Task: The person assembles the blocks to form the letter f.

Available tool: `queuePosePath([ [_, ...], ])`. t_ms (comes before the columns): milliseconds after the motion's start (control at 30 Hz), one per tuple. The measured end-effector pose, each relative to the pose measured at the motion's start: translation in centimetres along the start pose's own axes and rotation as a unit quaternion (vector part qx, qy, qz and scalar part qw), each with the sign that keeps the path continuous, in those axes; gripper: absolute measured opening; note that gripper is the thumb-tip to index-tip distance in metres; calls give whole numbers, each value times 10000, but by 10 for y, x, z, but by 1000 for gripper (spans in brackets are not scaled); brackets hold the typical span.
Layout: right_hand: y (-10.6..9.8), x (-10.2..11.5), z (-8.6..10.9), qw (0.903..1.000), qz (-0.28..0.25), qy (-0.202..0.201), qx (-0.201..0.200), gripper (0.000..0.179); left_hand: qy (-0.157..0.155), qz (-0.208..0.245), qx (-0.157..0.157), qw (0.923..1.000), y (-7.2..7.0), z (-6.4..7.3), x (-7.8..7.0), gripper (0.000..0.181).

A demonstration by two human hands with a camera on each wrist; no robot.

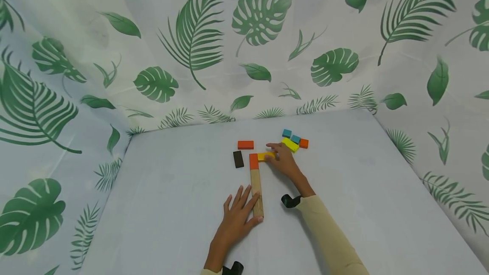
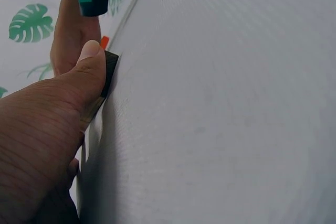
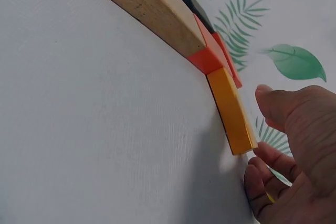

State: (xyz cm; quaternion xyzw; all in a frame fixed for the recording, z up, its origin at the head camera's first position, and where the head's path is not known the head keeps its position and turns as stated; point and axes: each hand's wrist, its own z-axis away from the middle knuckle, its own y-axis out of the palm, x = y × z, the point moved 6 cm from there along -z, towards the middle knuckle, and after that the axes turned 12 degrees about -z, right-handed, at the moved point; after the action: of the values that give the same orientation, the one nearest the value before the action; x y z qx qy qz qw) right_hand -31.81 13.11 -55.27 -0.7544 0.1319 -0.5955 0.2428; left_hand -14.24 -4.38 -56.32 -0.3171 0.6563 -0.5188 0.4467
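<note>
In the head view my left hand (image 1: 237, 215) rests with extended fingers on a long wooden block (image 1: 255, 181); its thumb lies by the near end. An orange-red block (image 1: 254, 161) sits against the wood's far end. From there a yellow-orange block (image 1: 263, 157) runs to the right, forming a corner. My right hand (image 1: 284, 162) is at this block's right end. In the right wrist view the right fingertips (image 3: 262, 153) are at the yellow-orange block's end, while the thumb stands apart from it. The left wrist view shows the left thumb (image 2: 90, 51) beside a block's dark end.
A dark block (image 1: 238, 159) and a red block (image 1: 245, 144) lie left of the corner. Beyond the right hand cluster a bright yellow block (image 1: 291, 144), blue blocks (image 1: 287, 133) and an orange block (image 1: 303, 143). Leaf-patterned cloth (image 1: 263, 54) walls the white table (image 1: 172, 207).
</note>
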Motion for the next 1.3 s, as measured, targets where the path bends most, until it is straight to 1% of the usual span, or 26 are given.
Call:
queuePosePath([
  [133,-8,1,8,9996,-107,38,-249,45,16,-9,5,10000,0,-1,0,68],
  [233,-11,2,15,9990,1,311,-309,45,30,-4,-32,10000,0,-1,0,67],
  [333,-12,6,24,9967,102,727,-355,46,46,20,-48,10000,-1,-2,-1,67],
  [433,-10,15,36,9940,162,1039,-289,47,79,41,-52,9999,-2,-2,-1,68],
  [500,-6,21,45,9935,224,1103,-167,48,103,132,-78,9998,-3,-1,-1,68],
  [600,0,31,58,9948,395,941,59,50,70,347,-162,9992,-6,-1,3,67],
  [667,5,35,67,9952,554,781,212,51,29,446,-256,9987,-7,-1,9,66],
  [800,13,40,85,9950,753,435,490,53,-145,539,-332,9979,-8,-5,25,64],
  [900,18,42,95,9947,768,249,635,57,-389,777,-402,9954,-12,-12,40,60],
  [1000,22,41,103,9938,823,47,748,63,-732,1196,-586,9884,-19,-24,55,53],
  [1067,23,41,106,9928,865,-147,820,66,-927,1354,-776,9834,-23,-36,64,50],
  [1100,24,41,108,9916,923,-246,868,67,-1017,1445,-820,9808,-24,-42,68,49],
  [1133,24,41,109,9904,989,-367,891,67,-1106,1441,-857,9796,-24,-48,71,48],
  [1200,25,42,113,9881,1082,-617,899,68,-1215,1245,-848,9811,-23,-61,75,48],
  [1233,25,42,114,9870,1123,-724,894,68,-1252,1099,-795,9828,-22,-66,76,48],
  [1300,25,43,116,9844,1215,-890,905,68,-1326,769,-588,9864,-18,-75,75,49],
])
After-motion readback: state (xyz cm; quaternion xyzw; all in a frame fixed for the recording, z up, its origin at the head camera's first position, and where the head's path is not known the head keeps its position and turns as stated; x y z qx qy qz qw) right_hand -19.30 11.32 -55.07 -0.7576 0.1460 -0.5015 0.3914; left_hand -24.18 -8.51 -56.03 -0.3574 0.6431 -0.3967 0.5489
